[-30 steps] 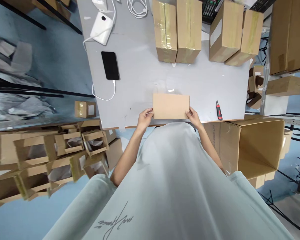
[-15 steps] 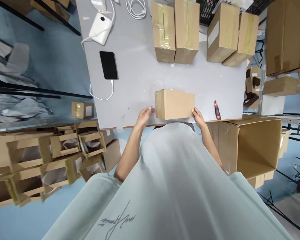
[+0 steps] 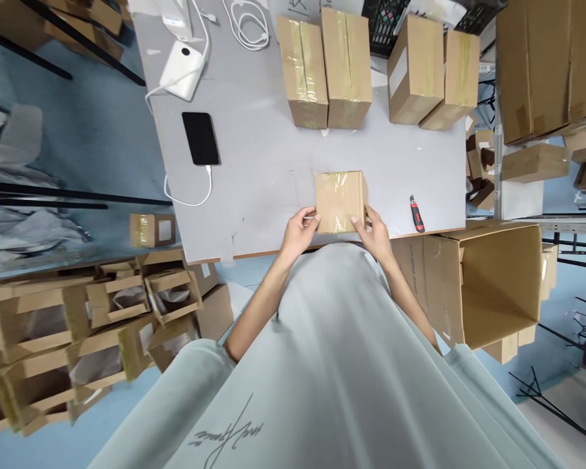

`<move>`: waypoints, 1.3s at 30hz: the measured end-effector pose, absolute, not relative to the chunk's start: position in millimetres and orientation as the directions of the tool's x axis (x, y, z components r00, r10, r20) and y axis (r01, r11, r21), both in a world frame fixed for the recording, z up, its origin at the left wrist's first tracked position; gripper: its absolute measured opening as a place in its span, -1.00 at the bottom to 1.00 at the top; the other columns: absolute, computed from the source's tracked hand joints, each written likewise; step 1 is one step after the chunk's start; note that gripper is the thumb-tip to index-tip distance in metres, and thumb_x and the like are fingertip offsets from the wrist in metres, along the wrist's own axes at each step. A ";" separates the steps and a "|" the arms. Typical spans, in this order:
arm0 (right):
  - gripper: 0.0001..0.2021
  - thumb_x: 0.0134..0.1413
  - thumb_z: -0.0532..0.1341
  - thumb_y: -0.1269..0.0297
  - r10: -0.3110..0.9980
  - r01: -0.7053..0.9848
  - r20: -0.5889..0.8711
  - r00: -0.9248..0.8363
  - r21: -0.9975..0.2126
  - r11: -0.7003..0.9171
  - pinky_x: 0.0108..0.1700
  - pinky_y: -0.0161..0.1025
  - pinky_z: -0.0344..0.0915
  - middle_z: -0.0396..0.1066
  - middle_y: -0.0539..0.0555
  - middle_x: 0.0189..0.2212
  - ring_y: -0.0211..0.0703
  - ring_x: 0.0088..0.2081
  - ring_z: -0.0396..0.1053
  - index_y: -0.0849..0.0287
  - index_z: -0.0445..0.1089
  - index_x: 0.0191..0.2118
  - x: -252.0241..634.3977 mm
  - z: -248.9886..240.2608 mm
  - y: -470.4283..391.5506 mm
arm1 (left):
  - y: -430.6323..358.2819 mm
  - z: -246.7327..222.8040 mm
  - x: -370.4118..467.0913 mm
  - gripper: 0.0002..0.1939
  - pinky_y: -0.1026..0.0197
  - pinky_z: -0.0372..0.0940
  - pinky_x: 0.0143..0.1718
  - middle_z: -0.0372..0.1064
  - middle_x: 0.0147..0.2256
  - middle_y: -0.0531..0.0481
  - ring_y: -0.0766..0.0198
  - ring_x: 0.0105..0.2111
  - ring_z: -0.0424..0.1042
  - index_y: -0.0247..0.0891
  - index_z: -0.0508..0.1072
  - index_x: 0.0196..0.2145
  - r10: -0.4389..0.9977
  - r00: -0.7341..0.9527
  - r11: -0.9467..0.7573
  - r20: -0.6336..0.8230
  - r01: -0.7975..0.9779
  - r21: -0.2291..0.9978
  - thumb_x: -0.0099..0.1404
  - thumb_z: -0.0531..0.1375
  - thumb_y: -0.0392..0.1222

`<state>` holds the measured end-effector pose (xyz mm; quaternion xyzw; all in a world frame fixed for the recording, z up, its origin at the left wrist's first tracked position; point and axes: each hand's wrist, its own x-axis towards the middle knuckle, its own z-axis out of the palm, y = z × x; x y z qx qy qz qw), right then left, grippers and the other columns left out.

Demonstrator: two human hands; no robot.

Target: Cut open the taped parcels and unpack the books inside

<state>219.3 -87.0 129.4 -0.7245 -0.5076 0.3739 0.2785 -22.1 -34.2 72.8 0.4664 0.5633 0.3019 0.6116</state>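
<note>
A small cardboard box (image 3: 339, 200) with shiny tape on its facing side is at the front edge of the grey table (image 3: 258, 215). My left hand (image 3: 300, 231) grips its left side, thumb and fingertips at the lower corner. On the right side, my right hand (image 3: 374, 236) holds the box, with the thumb on the taped face and fingers behind the edge. To the right lies a red and black utility knife (image 3: 417, 215), touched by neither hand.
Taped boxes (image 3: 348, 71) stand at the back, beside more boxes (image 3: 417, 71). A black phone (image 3: 200, 138) and white power bank (image 3: 182, 70) lie left with cables. A large open carton (image 3: 501, 286) stands right of me; several open boxes (image 3: 120, 296) are at left.
The box has turned so its taped side faces me. My left hand has moved right and taken hold of it; my right hand has shifted slightly left. The view has shifted a little.
</note>
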 end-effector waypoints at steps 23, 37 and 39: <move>-0.25 0.55 0.24 -0.21 0.994 0.839 -0.109 -0.009 -0.542 -0.051 0.66 0.42 0.12 0.16 0.36 0.64 0.35 0.68 0.05 0.10 0.25 0.61 159.9 142.6 -94.5 | -54.2 97.3 -23.0 -0.50 -0.05 0.60 0.19 0.65 0.21 -0.20 0.00 0.09 0.70 -0.13 0.67 0.18 0.906 0.280 0.297 -0.318 0.113 0.948 0.62 0.18 0.24; -0.36 0.49 0.14 0.04 0.941 0.680 -0.078 0.329 -0.672 -0.293 0.59 0.36 0.26 0.38 0.44 0.49 0.25 0.52 0.35 0.23 0.28 0.52 300.5 108.4 -74.7 | -40.0 -3.8 6.9 -0.53 -0.15 0.51 0.31 0.55 0.35 -0.39 -0.15 0.34 0.58 -0.25 0.62 0.20 0.702 0.213 0.664 -0.679 0.146 0.733 0.38 0.36 -0.08; -0.37 0.46 0.18 0.02 0.930 0.633 -0.095 0.355 -0.707 -0.314 0.53 0.30 0.35 0.43 0.41 0.46 0.21 0.46 0.41 0.20 0.32 0.49 314.2 100.8 -74.5 | -38.0 -2.6 16.8 -0.56 -0.07 0.53 0.28 0.65 0.24 -0.32 -0.07 0.25 0.64 -0.25 0.65 0.15 0.714 0.258 0.644 -0.651 0.123 0.755 0.39 0.34 -0.05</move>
